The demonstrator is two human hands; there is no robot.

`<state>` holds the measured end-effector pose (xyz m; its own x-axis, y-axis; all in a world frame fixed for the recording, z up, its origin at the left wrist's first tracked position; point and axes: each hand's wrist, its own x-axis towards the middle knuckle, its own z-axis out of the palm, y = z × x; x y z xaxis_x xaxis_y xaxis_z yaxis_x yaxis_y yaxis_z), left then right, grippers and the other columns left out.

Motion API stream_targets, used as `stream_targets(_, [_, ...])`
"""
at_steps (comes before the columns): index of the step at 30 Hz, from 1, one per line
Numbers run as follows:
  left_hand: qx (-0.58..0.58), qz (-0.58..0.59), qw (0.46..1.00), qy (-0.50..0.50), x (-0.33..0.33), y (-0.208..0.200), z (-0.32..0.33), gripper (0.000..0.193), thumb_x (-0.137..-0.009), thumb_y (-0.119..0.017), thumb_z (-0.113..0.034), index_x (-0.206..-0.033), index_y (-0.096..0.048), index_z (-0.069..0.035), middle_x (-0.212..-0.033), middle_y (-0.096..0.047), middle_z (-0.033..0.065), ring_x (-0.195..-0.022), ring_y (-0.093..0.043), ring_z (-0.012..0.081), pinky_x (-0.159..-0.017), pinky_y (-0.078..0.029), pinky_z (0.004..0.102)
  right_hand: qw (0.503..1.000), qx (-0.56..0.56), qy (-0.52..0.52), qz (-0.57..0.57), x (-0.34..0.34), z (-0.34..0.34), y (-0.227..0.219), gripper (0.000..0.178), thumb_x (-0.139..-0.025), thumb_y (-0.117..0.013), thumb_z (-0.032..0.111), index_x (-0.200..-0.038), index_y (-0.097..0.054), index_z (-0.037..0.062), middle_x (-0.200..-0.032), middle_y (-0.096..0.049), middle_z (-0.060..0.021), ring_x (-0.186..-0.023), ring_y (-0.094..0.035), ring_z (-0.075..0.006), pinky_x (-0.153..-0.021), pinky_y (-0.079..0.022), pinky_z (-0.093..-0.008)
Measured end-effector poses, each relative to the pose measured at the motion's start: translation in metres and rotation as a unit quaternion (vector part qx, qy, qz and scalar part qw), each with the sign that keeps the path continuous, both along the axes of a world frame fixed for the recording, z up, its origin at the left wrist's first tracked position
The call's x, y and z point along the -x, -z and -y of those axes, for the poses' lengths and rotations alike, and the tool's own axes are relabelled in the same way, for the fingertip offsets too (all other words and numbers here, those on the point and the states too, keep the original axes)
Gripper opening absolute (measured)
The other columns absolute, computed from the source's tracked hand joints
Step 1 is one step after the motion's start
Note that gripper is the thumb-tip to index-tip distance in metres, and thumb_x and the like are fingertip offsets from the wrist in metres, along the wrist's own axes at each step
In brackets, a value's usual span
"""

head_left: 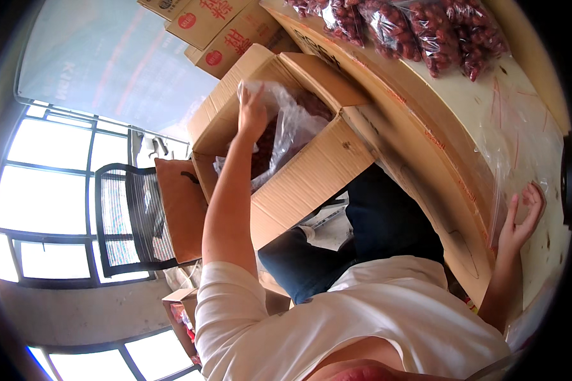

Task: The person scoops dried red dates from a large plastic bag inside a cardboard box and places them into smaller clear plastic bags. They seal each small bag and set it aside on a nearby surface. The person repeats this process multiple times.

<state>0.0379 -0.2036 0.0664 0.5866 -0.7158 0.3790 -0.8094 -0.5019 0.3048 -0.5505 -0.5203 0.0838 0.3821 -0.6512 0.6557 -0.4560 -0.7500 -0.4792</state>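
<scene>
My left hand [252,111] reaches out to an open cardboard box [314,184] and grips the edge of its clear plastic liner [292,127]. Dark red dried fruit [265,149], looking like jujubes, shows inside the box, partly under the plastic. Over at the right, my right hand [524,219] is palm up above the pale tabletop [543,254], fingers a little curled and apart, holding nothing. Beside it lie flat clear plastic bags [508,140]. Several filled bags of the red fruit [426,38] sit at the table's far end.
Printed cartons [225,38] are stacked beyond the box. A mesh-backed chair [124,216] with a brown cushion [181,209] stands to the left, by the windows. The table's side is faced with cardboard [419,140]. Another open carton [181,305] is at lower left.
</scene>
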Motion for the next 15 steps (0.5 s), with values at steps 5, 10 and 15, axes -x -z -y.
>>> stream_targets(5, [0.126,0.053,0.99,0.042,0.007,-0.064,0.036,0.043,-0.077,-0.05,0.006,-0.117,-0.061,-0.007,-0.131,-0.048,0.0206,-0.11,-0.056,0.0358,-0.091,-0.047,0.0383,0.999,-0.031,-0.011,0.02,0.0,0.006,0.009,0.03,-0.091,-0.058,0.004,-0.12,-0.052,0.0002,-0.12,-0.053,-0.014,-0.097,-0.056,-0.0234,-0.082,-0.045,-0.0326])
stream_targets(10, [0.028,-0.491,0.869,0.056,-0.031,-0.019,-0.007,0.016,-0.084,-0.052,-0.004,-0.093,-0.065,-0.004,-0.081,-0.069,0.0074,-0.066,-0.065,0.019,-0.06,-0.052,0.0331,0.998,-0.044,-0.032,0.031,-0.001,0.006,0.01,0.029,-0.092,-0.057,0.004,-0.12,-0.052,-0.0006,-0.12,-0.053,-0.0132,-0.093,-0.056,-0.0217,-0.08,-0.045,-0.0314])
stream_targets(15, [-0.354,-0.494,0.792,-0.062,-0.029,0.064,-0.07,0.022,-0.091,-0.051,-0.018,-0.109,-0.06,-0.008,-0.081,-0.069,0.0087,-0.065,-0.065,0.0163,-0.053,-0.049,0.03,0.997,-0.065,-0.033,0.04,-0.001,0.007,0.012,0.028,-0.092,-0.056,0.004,-0.12,-0.052,-0.0013,-0.12,-0.054,-0.0125,-0.092,-0.055,-0.0199,-0.08,-0.045,-0.0307])
